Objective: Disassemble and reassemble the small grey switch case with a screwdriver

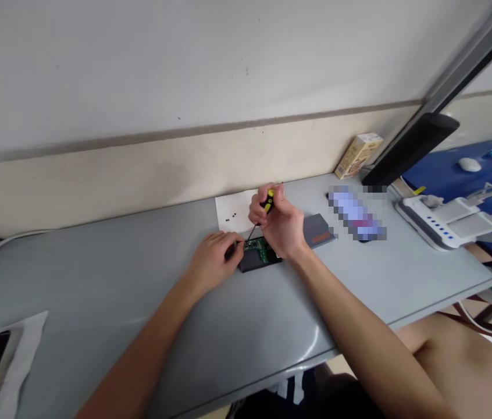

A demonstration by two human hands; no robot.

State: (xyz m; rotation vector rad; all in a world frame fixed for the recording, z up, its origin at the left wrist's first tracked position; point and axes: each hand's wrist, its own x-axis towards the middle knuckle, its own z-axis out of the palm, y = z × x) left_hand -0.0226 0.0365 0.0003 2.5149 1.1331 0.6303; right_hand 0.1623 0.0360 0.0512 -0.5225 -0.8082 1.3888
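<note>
Right hand (281, 224) up over the middle of the grey worktop (97, 291), fingers curled tight round the black-and-yellow-handled small screwdriver (267, 203), its thin shaft angling down to the small black device case with a bare green circuit board (260, 255) showing inside it; left hand (213, 256) lies flat just beside and touching the case's left edge, fingers bent down loosely on it, pinning it rather than gripping anything. The case sits near the worktop's back edge, between the two hands. That board looks light, stiff and fragile to me, so the safe hold is by the case's outer edges, not on the green surface; the slim screwdriver looks light and prone to slipping, best pinched high on the handle as it is. Behind the hands, one white sheet of paper (235, 210) with a few tiny dark screws (230, 219) on it, about three, too small to count surely. One flat dark grey cover panel with an orange stripe (318, 231) lies just right of the right hand. One tan cardboard carton (358, 155) stands tilted against the wall, and one white power strip with cables (440, 222) lies well apart at the right
</note>
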